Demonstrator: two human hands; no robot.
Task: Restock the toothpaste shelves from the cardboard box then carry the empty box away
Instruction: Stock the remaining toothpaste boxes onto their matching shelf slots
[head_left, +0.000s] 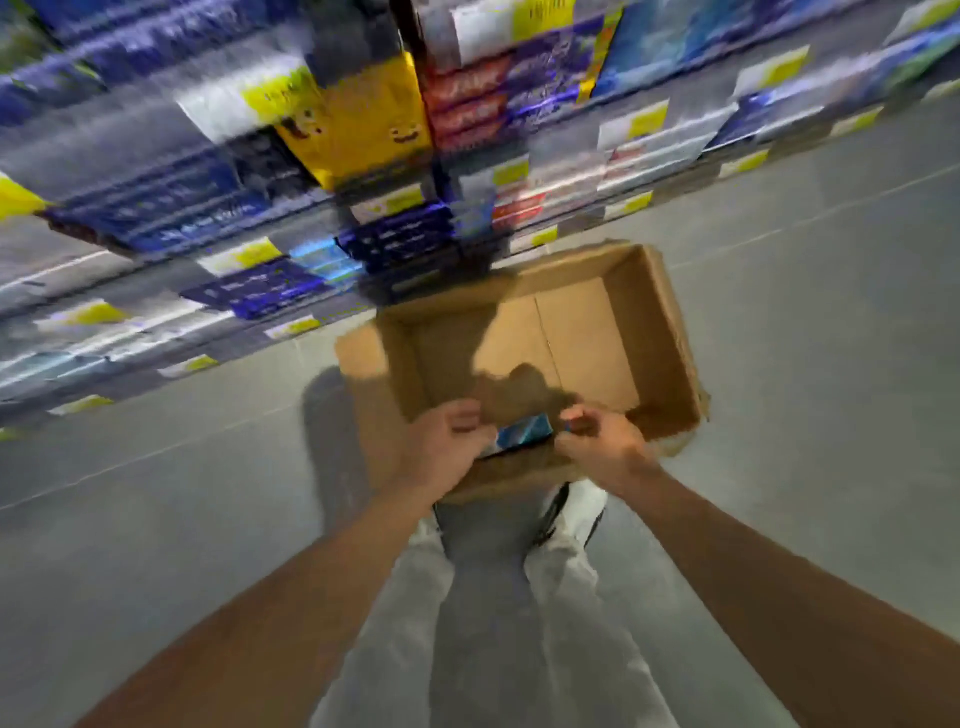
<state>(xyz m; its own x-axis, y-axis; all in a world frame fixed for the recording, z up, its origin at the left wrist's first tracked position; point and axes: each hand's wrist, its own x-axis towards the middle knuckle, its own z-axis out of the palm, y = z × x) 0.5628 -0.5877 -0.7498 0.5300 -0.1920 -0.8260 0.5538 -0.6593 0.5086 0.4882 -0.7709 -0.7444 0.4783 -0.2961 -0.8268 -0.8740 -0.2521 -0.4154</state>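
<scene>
Toothpaste carton (524, 434), blue, sits at the cardboard box's (670, 332) near edge, lower centre of frame, gripped at either end by left hand (447, 447) and right hand (602, 441).

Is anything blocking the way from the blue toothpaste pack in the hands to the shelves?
Nothing visible: both hands hold the blue pack over the open box; shelves lie just beyond.
</scene>
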